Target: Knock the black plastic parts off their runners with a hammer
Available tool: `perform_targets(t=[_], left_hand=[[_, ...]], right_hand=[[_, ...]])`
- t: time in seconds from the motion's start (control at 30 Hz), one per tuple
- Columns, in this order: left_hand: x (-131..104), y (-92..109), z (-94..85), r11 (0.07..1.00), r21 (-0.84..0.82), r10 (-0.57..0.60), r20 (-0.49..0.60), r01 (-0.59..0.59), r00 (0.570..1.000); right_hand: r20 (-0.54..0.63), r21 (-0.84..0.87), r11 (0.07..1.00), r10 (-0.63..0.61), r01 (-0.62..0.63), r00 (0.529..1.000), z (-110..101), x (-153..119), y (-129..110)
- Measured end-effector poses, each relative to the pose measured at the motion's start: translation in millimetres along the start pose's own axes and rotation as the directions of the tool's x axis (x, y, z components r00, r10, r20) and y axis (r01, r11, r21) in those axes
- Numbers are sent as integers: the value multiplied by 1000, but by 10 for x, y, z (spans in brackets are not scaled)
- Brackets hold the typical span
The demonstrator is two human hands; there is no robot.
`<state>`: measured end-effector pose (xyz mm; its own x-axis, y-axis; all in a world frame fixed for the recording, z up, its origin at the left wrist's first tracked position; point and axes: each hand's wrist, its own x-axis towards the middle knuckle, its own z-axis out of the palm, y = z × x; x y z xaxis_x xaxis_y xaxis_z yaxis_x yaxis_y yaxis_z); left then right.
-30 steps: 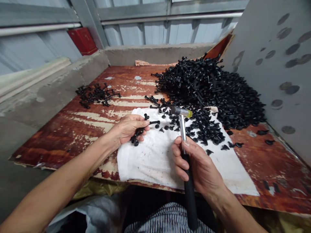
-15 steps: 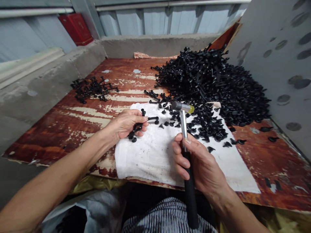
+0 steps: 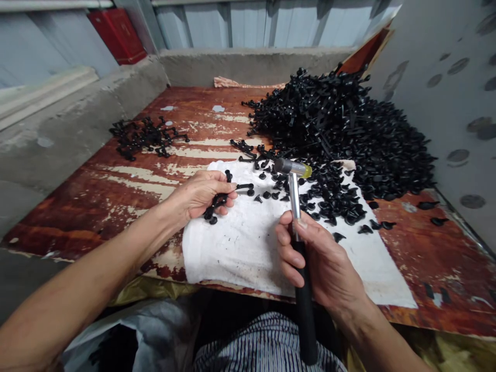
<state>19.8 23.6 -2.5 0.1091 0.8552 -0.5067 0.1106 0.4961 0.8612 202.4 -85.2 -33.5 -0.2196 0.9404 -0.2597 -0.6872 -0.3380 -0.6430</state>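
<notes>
My left hand (image 3: 205, 194) is closed around a few black plastic parts (image 3: 220, 200), slim stems with round knobs at their ends. It is held over the left side of a white cloth (image 3: 248, 253). In my right hand (image 3: 315, 253) is a small mallet (image 3: 294, 191) with a black grip, a metal neck and a head that is dark at one end and yellow at the other. Its head points up and away from me, above the cloth. Loose black disc-shaped pieces with short pointed tabs (image 3: 333, 199) lie scattered on the cloth beyond the mallet.
A large heap of black parts (image 3: 321, 119) fills the back right of the worn reddish board (image 3: 135, 206). At the left lies a smaller pile of knobbed stems (image 3: 145, 137). A grey spotted panel (image 3: 445, 103) stands on the right. Below the board's front edge is a pale bag (image 3: 155, 330).
The view has shifted slightly. Both hands keep their grips, on the black parts and the mallet, in almost the same places.
</notes>
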Motion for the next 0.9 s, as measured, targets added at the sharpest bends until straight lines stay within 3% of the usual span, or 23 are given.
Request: perform_targets(t=[0.9], left_hand=[[6, -17, 6, 1000, 7, -3, -33, 3, 999]], right_hand=[[-2, -22, 1000, 3, -3, 1000, -1, -2, -4]])
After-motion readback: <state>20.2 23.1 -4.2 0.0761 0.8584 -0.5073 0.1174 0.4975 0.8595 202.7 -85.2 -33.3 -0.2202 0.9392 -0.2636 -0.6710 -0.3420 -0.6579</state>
